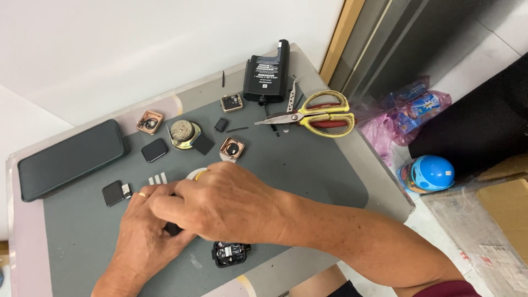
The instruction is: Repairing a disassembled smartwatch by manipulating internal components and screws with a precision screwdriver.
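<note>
Far left I see a dark phone lying flat on the grey mat, a small black screen module just beside it. Now my left hand, fingers curled in, pinching something small and dark under the right hand; I can't tell what it is. My right hand lies across it, fingers bent over a white tape roll, mostly hidden. A black circuit part sits just below the hands. Further right, yellow-handled scissors, well apart, and a black battery pack behind them.
</note>
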